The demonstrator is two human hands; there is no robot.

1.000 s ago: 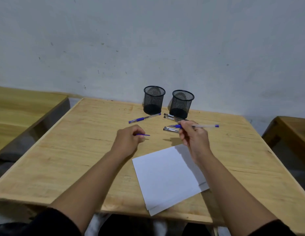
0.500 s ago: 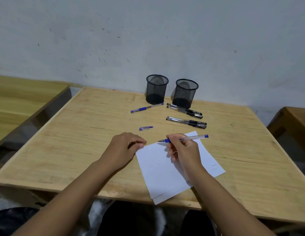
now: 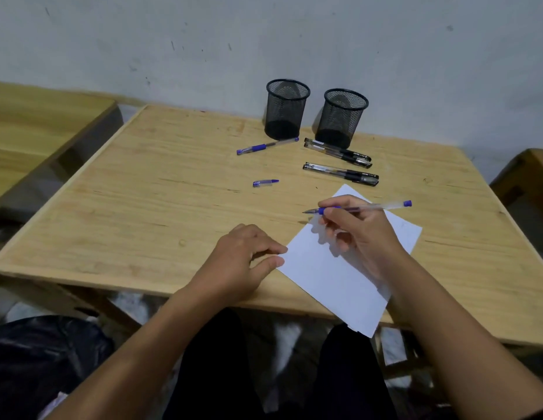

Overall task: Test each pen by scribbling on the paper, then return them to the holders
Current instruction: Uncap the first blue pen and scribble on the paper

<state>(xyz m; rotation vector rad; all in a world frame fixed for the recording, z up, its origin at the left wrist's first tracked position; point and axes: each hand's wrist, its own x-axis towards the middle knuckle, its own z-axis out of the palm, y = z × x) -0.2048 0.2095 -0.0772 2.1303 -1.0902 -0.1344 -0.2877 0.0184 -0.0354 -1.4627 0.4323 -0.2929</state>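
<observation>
- Right hand (image 3: 359, 234): fingers closed in a writing grip on the uncapped blue pen (image 3: 364, 208), pinched at the blue sleeve just behind the tip.
- The pen lies almost level, tip pointing left past the left edge of the paper (image 3: 340, 268), blue end plug out to the right beyond the knuckles. Whether the tip touches anything cannot be told; it appears to hang over bare wood.
- Handling, as a judgement: the pen is light, stiff and smooth-barrelled; the ribbed sleeve near the tip is the place to hold it for scribbling, and the barrel would need tilting up before the tip can meet the sheet.
- Left hand (image 3: 237, 265): loosely curled, holding nothing, thumb and forefinger at the sheet's near-left corner, seemingly pinning it. The sheet is thin and limp, likely to slide on the table (image 3: 128, 207) unless held.
- Cap (image 3: 265, 183): loose on the wood, far-left of the paper, well apart from the held pen.
- Other pens: a blue one (image 3: 265, 146) just before the left holder (image 3: 287, 109); black ones in two pairs (image 3: 337, 153) (image 3: 340, 174) in front of the right holder (image 3: 341, 118).
- Both mesh holders stand upright at the far edge, with no pen showing in them.
</observation>
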